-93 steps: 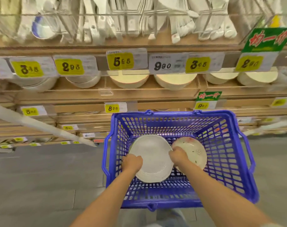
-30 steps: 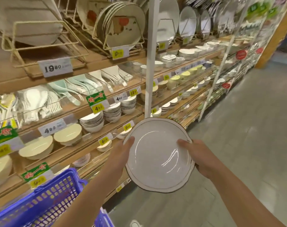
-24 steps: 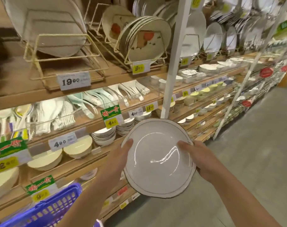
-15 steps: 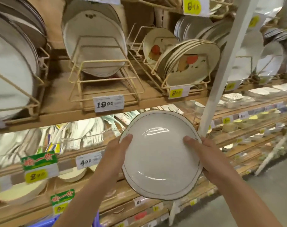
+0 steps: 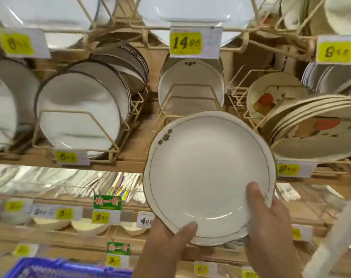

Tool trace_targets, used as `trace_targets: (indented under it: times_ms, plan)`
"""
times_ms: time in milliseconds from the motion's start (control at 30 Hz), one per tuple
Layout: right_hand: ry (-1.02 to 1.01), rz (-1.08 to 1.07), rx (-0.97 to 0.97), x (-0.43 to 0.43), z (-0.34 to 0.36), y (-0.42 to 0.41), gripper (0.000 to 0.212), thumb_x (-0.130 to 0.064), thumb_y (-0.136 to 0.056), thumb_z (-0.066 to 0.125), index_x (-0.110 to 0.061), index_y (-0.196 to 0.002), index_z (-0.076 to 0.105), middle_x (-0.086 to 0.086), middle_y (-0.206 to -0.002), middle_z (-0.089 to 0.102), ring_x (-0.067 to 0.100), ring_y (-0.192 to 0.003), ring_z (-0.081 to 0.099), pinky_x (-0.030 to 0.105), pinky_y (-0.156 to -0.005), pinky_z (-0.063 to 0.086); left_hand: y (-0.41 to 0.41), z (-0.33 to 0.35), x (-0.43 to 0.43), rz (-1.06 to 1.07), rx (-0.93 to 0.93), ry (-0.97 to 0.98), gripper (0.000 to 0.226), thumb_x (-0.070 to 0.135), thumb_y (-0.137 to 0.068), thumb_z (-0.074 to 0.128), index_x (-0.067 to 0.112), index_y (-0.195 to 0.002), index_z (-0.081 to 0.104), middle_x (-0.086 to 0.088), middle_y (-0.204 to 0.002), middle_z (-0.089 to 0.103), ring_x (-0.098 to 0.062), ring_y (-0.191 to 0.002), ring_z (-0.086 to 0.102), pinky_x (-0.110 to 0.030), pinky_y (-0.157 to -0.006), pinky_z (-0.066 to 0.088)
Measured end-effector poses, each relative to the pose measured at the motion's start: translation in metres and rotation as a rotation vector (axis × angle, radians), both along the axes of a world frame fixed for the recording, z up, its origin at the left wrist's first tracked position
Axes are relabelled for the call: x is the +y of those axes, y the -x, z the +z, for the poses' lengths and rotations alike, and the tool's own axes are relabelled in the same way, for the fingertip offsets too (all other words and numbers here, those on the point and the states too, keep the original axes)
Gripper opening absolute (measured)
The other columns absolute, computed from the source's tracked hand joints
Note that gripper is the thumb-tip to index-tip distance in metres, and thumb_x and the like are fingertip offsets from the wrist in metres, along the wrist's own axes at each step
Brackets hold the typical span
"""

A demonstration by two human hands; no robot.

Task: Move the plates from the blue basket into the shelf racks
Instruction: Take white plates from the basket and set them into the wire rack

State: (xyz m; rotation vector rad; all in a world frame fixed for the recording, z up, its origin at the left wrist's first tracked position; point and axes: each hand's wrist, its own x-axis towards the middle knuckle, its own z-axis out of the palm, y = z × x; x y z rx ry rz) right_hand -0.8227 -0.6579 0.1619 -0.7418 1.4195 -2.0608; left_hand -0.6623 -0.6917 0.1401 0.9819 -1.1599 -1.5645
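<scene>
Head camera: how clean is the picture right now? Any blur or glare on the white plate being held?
Head view: the white gold-rimmed plate is fairly sharp, with one thin curved highlight near its lower edge. Head view, left and bottom: the yellow price tag and blue plastic basket are smeared by motion blur; the middle 14.95 tag reads clearly.

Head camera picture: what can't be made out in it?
All in the head view:
The blue basket is cut off by the bottom edge, so its contents are out of sight.
The left hand and right hand show only thumbs; the plate they hold hides the rest.
The price tag at upper left is blurred, digits unreadable.
</scene>
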Motion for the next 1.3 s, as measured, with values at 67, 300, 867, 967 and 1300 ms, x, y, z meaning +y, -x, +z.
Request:
trace_targets:
  times_ms: [67, 300, 867, 967, 1300]
  plan:
    - [-0.043, 0.071, 0.022, -0.002, -0.001, 0.000, 0.017, -0.031, -0.093, 0.060, -0.024, -0.105, 0.070, -0.003, -0.098, 0.075, 0.022, -0.095, 0.070, 0.046, -0.090, 0.052, -0.006, 0.011, -0.007, 0.178, -0.008, 0.037, 0.046, 0.013, -0.068, 0.085, 0.023, -0.106, 0.061, 0.016, -0.083, 0.074, -0.016, -0.083, 0.072, -0.040, -0.074, 0.058]
    - [0.170, 0.437, 0.749, 0.010, 0.091, 0.051, 0.024, -0.027, -0.092, 0.055, -0.045, -0.098, 0.069, -0.017, -0.092, 0.074, -0.002, -0.082, 0.069, 0.007, -0.061, 0.050, -0.040, 0.079, -0.026, 0.213, -0.263, 0.555, 0.022, 0.022, -0.085, 0.071, 0.039, -0.099, 0.069, 0.022, -0.094, 0.073, 0.003, -0.088, 0.068, -0.020, -0.073, 0.048]
    - [0.546, -0.210, 1.251, -0.092, 0.126, 0.064, 0.044, -0.007, -0.085, 0.067, -0.006, -0.129, 0.059, 0.007, -0.131, 0.060, 0.021, -0.122, 0.058, 0.039, -0.103, 0.047, -0.009, 0.169, -0.134, 0.461, -0.523, 1.371, 0.034, 0.007, -0.083, 0.068, 0.007, -0.118, 0.068, -0.003, -0.112, 0.071, -0.020, -0.101, 0.068, -0.034, -0.084, 0.053]
    - [0.451, -0.245, 1.208, -0.125, 0.137, 0.064, 0.033, -0.008, -0.087, 0.066, -0.005, -0.120, 0.065, 0.010, -0.120, 0.067, 0.021, -0.114, 0.063, 0.044, -0.094, 0.052, 0.007, 0.174, -0.171, 0.455, -0.585, 1.222, 0.021, 0.012, -0.083, 0.064, 0.001, -0.099, 0.072, -0.014, -0.096, 0.073, -0.029, -0.092, 0.068, -0.041, -0.076, 0.053]
    - [0.057, -0.349, 1.079, -0.192, 0.174, 0.082, 0.029, -0.003, -0.088, 0.060, -0.017, -0.111, 0.070, 0.005, -0.100, 0.072, 0.020, -0.095, 0.065, 0.026, -0.076, 0.049, 0.037, 0.196, -0.246, 0.408, -0.348, 0.617, 0.014, 0.000, -0.092, 0.053, 0.008, -0.082, 0.059, -0.010, -0.070, 0.065, -0.016, -0.058, 0.065, -0.021, -0.056, 0.052]
